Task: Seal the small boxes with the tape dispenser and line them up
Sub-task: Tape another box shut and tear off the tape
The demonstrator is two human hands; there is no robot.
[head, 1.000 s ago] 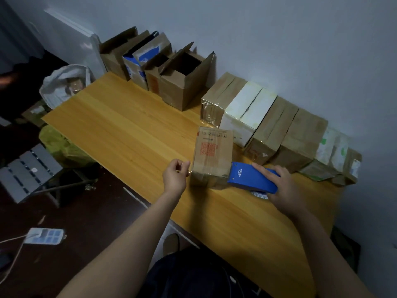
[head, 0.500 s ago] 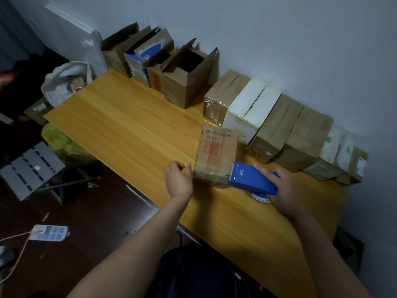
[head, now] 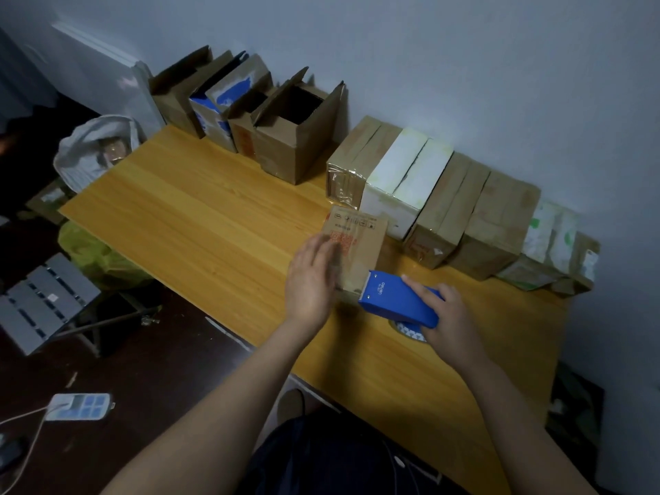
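While right hand (head: 451, 316) grips, dispenser (head: 396, 303) points toward box (head: 360, 251)

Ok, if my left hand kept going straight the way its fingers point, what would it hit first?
The left hand lies flat on the small box. Past that, it would likely meet the taped brown box by the wall, though depth is unclear.
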